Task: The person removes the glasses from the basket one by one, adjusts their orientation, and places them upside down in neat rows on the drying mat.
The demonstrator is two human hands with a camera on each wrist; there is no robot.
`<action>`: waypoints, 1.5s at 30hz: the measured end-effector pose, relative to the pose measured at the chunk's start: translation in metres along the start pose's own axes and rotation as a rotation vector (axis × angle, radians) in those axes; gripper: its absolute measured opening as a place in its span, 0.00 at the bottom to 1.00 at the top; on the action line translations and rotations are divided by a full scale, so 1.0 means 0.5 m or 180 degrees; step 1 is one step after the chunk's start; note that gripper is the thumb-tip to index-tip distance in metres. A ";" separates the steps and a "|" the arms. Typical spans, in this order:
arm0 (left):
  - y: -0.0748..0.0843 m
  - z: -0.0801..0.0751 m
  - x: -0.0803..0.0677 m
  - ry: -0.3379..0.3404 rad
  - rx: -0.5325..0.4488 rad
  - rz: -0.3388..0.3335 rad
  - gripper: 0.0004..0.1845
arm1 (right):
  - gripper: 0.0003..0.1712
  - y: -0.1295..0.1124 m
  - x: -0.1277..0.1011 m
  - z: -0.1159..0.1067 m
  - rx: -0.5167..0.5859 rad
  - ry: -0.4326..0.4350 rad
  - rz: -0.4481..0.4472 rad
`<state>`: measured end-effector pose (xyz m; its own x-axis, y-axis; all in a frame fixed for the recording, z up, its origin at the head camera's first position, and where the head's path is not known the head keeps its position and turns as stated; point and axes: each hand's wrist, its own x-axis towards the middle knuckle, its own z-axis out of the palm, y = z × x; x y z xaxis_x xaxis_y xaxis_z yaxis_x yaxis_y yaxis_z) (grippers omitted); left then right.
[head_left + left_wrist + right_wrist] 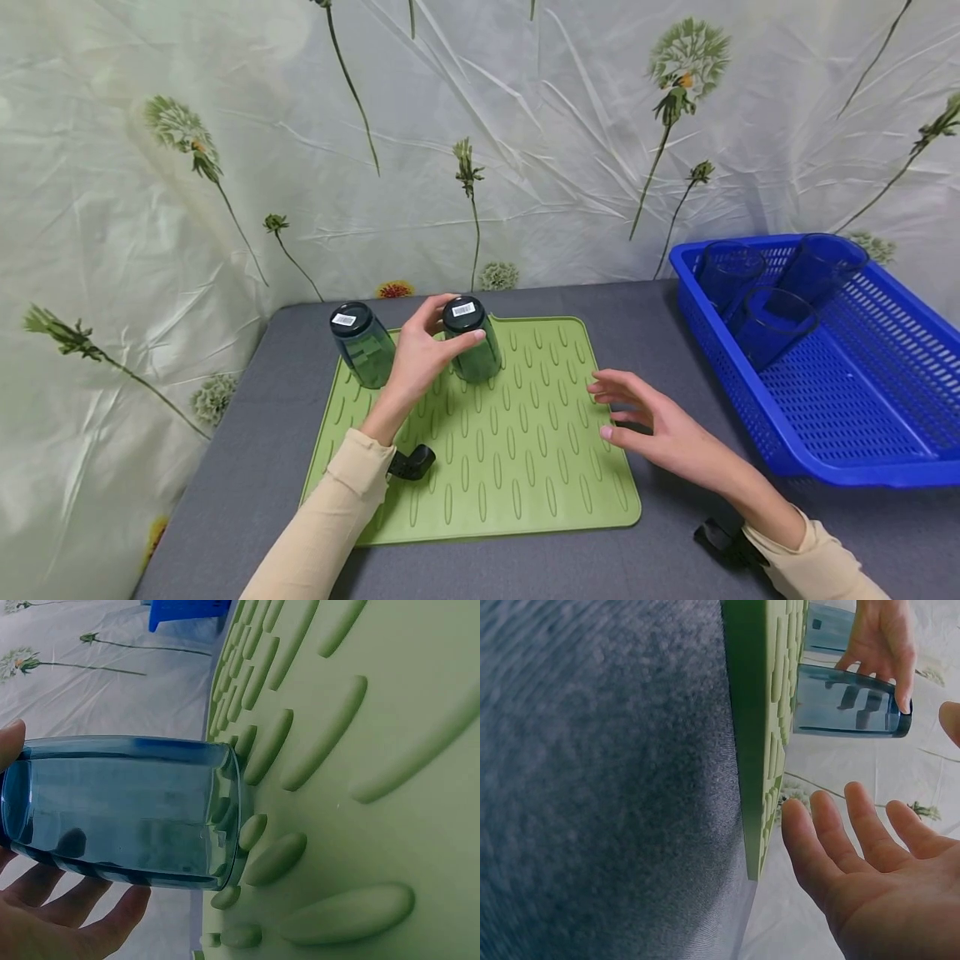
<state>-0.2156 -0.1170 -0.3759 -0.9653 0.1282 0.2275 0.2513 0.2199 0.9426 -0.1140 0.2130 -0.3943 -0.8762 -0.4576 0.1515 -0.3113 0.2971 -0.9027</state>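
A blue-tinted drinking glass (476, 354) stands upside down on the green ribbed mat (517, 458), its labelled base facing up. My left hand (422, 354) grips it near the base, thumb on the near side and fingers behind. In the left wrist view the rim of this glass (127, 814) meets the mat's ridges. Just left of that hand, a second upturned glass (367, 354) stands on the mat. My right hand (652, 425) hovers by the mat's right edge, fingers apart and loosely bent, holding nothing; the right wrist view shows its bare palm (900, 900).
A blue perforated basket (862, 400) sits at the right, with three glasses (772, 321) in its far left part. Grey cloth (225, 500) covers the table. Behind it hangs a pale curtain (525, 167) printed with flowers.
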 end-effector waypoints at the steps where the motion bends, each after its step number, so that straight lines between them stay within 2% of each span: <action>1: 0.000 0.000 0.000 -0.0013 0.0000 0.0005 0.30 | 0.36 0.000 0.000 0.000 -0.0005 0.0001 0.0003; 8: -0.001 0.005 0.008 -0.0126 0.0063 -0.0071 0.32 | 0.36 0.000 -0.002 0.000 -0.0046 0.0011 0.0027; 14: -0.001 0.006 0.010 -0.0250 0.0113 -0.0219 0.39 | 0.36 0.000 -0.002 0.000 -0.0053 0.0010 0.0013; 20: 0.000 0.005 0.004 -0.0358 0.0117 -0.0209 0.42 | 0.35 0.001 -0.004 -0.001 -0.0094 0.0026 -0.0006; 24: -0.006 0.001 -0.002 -0.0355 0.0124 -0.0135 0.42 | 0.35 0.002 -0.007 0.000 -0.0083 0.0041 0.0016; 31: 0.001 -0.018 -0.027 -0.0221 0.0263 0.0016 0.41 | 0.35 0.002 -0.008 -0.003 -0.0112 0.0063 0.0007; 40: 0.054 -0.065 -0.078 0.0229 0.0640 0.0313 0.35 | 0.35 -0.002 -0.004 -0.004 -0.0079 0.0058 -0.0014; 45: 0.085 -0.093 -0.119 0.0267 0.0993 0.0495 0.33 | 0.35 -0.004 -0.003 -0.004 -0.0072 0.0080 -0.0054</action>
<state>-0.1509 -0.1604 -0.3377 -0.9130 0.1064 0.3938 0.3927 0.4903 0.7780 -0.1129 0.2149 -0.3921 -0.8796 -0.4416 0.1771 -0.3342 0.3085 -0.8906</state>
